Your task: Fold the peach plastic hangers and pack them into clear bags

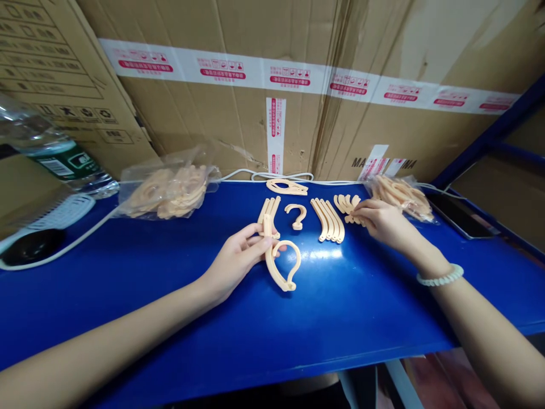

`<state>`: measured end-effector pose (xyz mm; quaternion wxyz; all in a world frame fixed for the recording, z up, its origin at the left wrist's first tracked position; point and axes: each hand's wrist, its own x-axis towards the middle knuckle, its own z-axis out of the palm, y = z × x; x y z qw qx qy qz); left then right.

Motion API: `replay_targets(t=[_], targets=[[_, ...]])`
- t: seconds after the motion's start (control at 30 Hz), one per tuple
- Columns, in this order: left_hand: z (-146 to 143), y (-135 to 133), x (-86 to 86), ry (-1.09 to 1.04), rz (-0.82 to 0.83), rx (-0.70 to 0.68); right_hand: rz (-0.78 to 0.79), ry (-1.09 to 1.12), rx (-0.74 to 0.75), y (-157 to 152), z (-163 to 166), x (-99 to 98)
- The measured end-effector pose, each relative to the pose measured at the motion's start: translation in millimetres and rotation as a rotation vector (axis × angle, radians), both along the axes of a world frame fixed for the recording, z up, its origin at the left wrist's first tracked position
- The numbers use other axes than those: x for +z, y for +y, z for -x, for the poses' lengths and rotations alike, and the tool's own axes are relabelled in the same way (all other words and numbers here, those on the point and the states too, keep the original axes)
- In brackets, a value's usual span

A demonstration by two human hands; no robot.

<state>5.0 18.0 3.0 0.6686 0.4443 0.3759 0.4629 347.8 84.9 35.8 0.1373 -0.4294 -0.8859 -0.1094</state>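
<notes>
My left hand point(238, 255) pinches a partly assembled folding hanger point(275, 275), a beige plastic arm joined at its lower end to a round hook. Just behind it several straight hanger arms point(269, 209) lie side by side, partly hidden by the fingers. A loose hanger hook point(300, 216) rests on the blue table in the middle. To its right is a row of curved hanger arms point(327, 220). My right hand point(378, 221) reaches into a group of small curved hanger pieces point(344, 203), its fingertips closed on one of them.
A folded hanger point(289, 187) lies at the back of the blue table point(179, 318). Clear bags of beige parts stand at left point(170, 190) and right point(400, 196). A water bottle point(68, 159), black mouse point(34, 247), white cable point(242, 173) and phone point(462, 216) surround them. Cardboard boxes point(213, 119) wall the back.
</notes>
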Motion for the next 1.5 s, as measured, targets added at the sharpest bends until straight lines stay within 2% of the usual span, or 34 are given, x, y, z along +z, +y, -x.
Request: replay_targets(t=[0.13,0.23,0.33,0.5,0.57,0.67,0.77,0.83,0.9,0.93,1.0,1.07,1.13,1.27,1.37,1.5], targets=[[0.1,0.7,-0.4,0.005,-0.023,0.019,-0.075,0.112,0.066,-13.3,21.1,2.1],[1.6,1.8,0.9,0.018,-0.048,0.065,-0.21,0.176,0.284,-35.6,53.0,4.1],[4.0,3.7,4.0,0.005,-0.086,0.105,-0.365,-0.006,0.5,-58.1,88.2,3.8],[8.8,7.4,9.0,-0.019,-0.145,0.136,-0.504,-0.244,0.548,-69.7,127.7,-0.4],[9.8,8.6,9.6,-0.028,-0.154,0.143,-0.542,-0.225,0.559,-66.8,134.5,-1.3],[9.8,9.8,7.7,-0.007,-0.195,0.188,-0.513,-0.097,0.547,-62.0,137.4,-3.1],[10.5,9.8,2.4,0.119,-0.375,0.319,-0.468,-0.01,0.525,-60.5,133.5,-6.8],[12.6,8.3,-0.2,0.293,-0.627,0.478,-0.432,0.031,0.492,-61.0,129.4,-9.3],[15.3,5.1,-0.3,0.552,-0.966,0.602,-0.39,0.073,0.447,-61.7,125.8,-11.0],[16.3,2.8,0.4,0.691,-1.142,0.597,-0.377,0.09,0.427,-62.1,124.5,-11.3],[16.3,-2.3,2.2,0.902,-1.456,0.448,-0.366,0.116,0.399,-63.1,123.1,-11.3],[13.8,-6.8,2.7,1.002,-1.614,0.278,-0.364,0.137,0.388,-64.8,123.0,-10.6],[10.3,-9.5,1.6,1.033,-1.633,0.212,-0.368,0.145,0.387,-67.3,123.6,-9.8],[6.4,-9.4,-1.3,1.093,-1.625,0.244,-0.444,0.111,0.399,-72.8,125.6,-9.3],[5.9,-7.7,-3.2,1.199,-1.626,0.176,-0.488,0.084,0.425,-75.0,127.8,-11.4],[6.6,-6.3,-5.8,1.265,-1.617,0.118,-0.396,0.098,0.431,-76.1,130.2,-17.0]])
